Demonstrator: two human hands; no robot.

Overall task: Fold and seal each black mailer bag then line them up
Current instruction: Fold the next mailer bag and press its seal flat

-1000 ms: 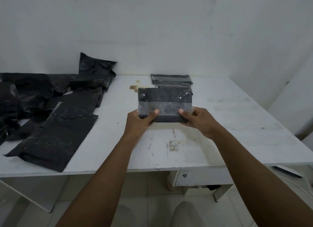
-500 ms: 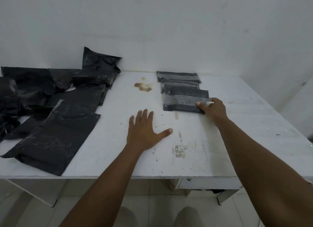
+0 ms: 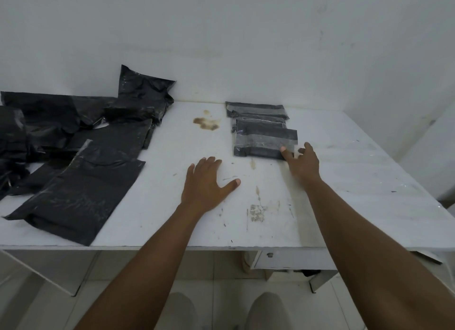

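Observation:
A folded, taped black mailer bag [image 3: 263,142] lies on the white table [image 3: 357,182], the nearest of a short row. Two more folded bags [image 3: 256,110] lie behind it toward the wall and partly overlap. My right hand [image 3: 301,164] is at this bag's near right corner with fingers spread, the thumb touching the corner. My left hand [image 3: 206,182] rests flat on the bare tabletop, left of the row, holding nothing. Several unfolded black mailer bags are spread on the table's left side; the nearest flat bag [image 3: 81,196] reaches the front edge.
A brown stain [image 3: 206,123] marks the table between the loose bags and the folded row. More crumpled bags [image 3: 142,95] lean on the wall at back left. A small drawer [image 3: 283,258] hangs under the front edge. My knees show below.
Both hands held the folded bag up a second ago. My right hand set it down at the front of the row and has loosened its grip; my left hand dropped flat onto the table.

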